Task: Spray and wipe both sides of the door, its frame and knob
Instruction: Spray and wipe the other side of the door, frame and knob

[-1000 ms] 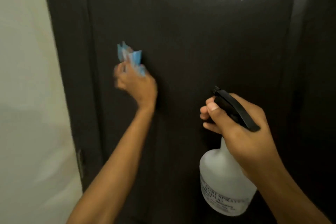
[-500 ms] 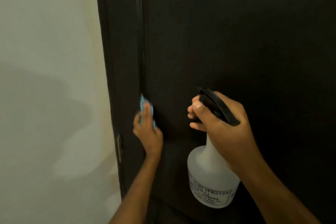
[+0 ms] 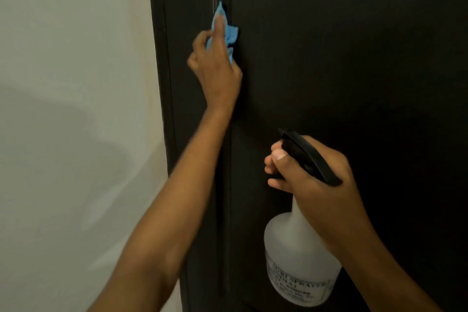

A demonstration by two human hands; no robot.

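The left hand presses a blue cloth against the seam where the dark door meets its frame, with the fingers curled into the folds and one finger stretched up along the cloth. This seam runs vertically, straight above and below the hand, so I judge the next wipe must follow this long line up or down. The right hand is lower and more to the right, closed around the neck of a white spray bottle, nozzle toward the door. The left hand is nearer to the frame. The knob is not visible.
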